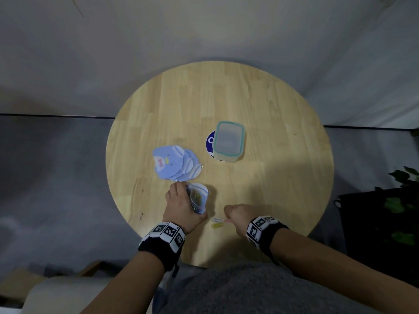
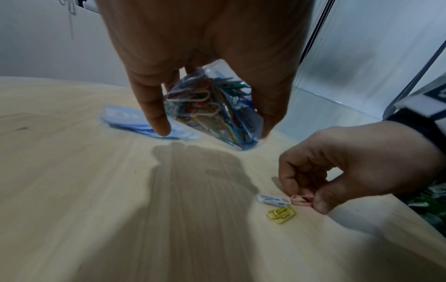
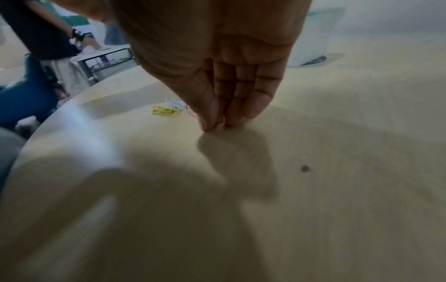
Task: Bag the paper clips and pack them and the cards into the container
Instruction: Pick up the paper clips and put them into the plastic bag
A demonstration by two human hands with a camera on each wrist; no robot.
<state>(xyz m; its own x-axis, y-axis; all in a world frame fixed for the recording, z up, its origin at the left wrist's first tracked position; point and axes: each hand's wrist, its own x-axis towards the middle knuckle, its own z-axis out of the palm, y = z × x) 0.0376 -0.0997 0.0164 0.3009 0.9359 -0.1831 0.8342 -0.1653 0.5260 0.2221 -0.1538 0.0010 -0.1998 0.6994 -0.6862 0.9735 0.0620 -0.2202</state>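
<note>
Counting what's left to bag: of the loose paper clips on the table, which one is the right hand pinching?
The pink clip, held at the right hand's fingertips. The white clip and yellow clip lie untouched beside it.

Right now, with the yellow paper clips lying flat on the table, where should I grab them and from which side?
The yellow paper clips lie flat on the table, overlapping, beside the white clip. Probably best: come straight down from above and pinch across their rounded outer loops with thumb and forefinger, as the right hand is doing with the pink clip. Being flat, they offer no raised edge.
</note>
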